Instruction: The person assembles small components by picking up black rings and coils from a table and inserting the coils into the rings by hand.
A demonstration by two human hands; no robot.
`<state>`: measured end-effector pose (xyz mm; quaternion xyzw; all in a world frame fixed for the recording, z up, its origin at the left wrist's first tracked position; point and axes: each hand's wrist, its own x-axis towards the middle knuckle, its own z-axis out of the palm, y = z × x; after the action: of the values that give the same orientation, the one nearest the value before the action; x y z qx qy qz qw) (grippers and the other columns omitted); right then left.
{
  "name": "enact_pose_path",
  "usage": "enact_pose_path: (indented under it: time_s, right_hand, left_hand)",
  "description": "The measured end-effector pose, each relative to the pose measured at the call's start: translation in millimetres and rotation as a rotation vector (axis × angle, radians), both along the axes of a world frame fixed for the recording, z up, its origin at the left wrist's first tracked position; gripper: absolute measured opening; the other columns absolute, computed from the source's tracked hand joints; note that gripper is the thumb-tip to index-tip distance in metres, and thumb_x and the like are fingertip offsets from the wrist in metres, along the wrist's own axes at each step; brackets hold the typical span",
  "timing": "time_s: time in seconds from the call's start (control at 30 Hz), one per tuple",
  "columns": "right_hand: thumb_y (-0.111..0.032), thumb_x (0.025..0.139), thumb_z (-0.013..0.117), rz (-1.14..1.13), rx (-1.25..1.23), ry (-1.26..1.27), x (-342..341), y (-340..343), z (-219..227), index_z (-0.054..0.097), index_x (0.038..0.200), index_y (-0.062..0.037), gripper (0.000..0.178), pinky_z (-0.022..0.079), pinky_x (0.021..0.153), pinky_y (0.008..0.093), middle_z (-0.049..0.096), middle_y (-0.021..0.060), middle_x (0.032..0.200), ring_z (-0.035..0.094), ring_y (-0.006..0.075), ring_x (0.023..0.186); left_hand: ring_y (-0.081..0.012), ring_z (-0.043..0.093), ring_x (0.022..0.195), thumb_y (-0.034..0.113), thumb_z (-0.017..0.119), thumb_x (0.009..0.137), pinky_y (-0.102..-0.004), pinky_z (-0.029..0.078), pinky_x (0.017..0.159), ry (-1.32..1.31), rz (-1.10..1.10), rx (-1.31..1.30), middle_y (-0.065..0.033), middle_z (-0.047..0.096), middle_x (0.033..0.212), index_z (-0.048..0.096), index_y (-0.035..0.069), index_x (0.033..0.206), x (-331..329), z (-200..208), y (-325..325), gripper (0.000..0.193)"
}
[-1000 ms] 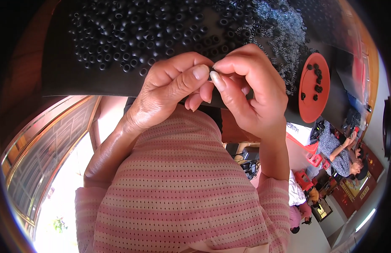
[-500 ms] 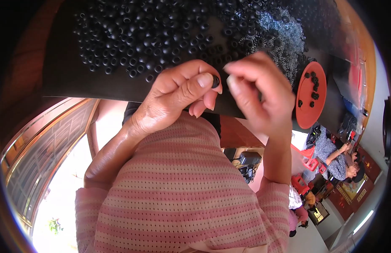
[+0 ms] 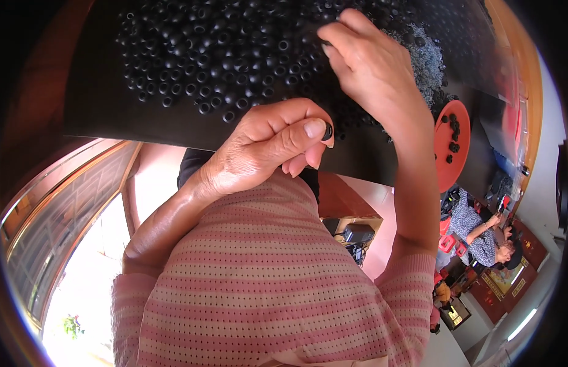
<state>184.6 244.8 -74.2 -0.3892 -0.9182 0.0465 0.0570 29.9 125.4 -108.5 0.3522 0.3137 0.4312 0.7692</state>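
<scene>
My left hand is closed in a pinch, its thumb and forefinger holding a small black hollow round part in front of my body. Farther off, my right hand reaches over a large heap of similar black hollow parts. Its thumb and fingertips are drawn together beside the heap's right portion, with a dark spot at the tips; whether that is a piece in the grip is unclear. To the right of this hand lies a pile of small metal coil springs, partly covered by the hand and wrist.
An orange-red oval dish holding several black pieces stands at the right, partly behind my right forearm. The dark tabletop runs under everything. Another person is at the far right. A window is at the left.
My right hand has moved away from my left hand, up and forward over the heap. The left hand keeps its pinch on the black part and sits slightly farther right in view.
</scene>
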Motion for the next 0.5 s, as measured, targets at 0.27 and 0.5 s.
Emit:
enact_pose_path:
  time_s: [0.27, 0.5]
  right_hand:
    - [-0.007, 0.082, 0.061, 0.062, -0.048, 0.095, 5.3, -0.2, -8.5, 0.062, 0.099, -0.0096, 0.017, 0.049, 0.065, 0.0367, 0.058, 0.0048, 0.092, 0.061, 0.0284, 0.077]
    - [-0.007, 0.081, 0.063, 0.034, -0.014, 0.085, 5.1, 2.6, -8.7, 0.062, 0.099, -0.0083, 0.018, 0.049, 0.064, 0.0366, 0.059, 0.0054, 0.092, 0.061, 0.029, 0.076]
  left_hand:
    - [-0.0064, 0.047, 0.059, 0.029, 0.045, 0.099, -0.0198, 0.039, 0.055, -0.018, -0.029, 0.021, -0.004, 0.057, 0.073, 0.056, -0.002, 0.099, -1.9, -1.9, 2.2, 0.033]
    - [-0.0061, 0.046, 0.06, 0.028, 0.045, 0.099, -0.0197, 0.039, 0.056, -0.022, -0.03, 0.015, -0.0035, 0.057, 0.073, 0.057, -0.002, 0.098, -1.7, -2.1, 2.8, 0.032]
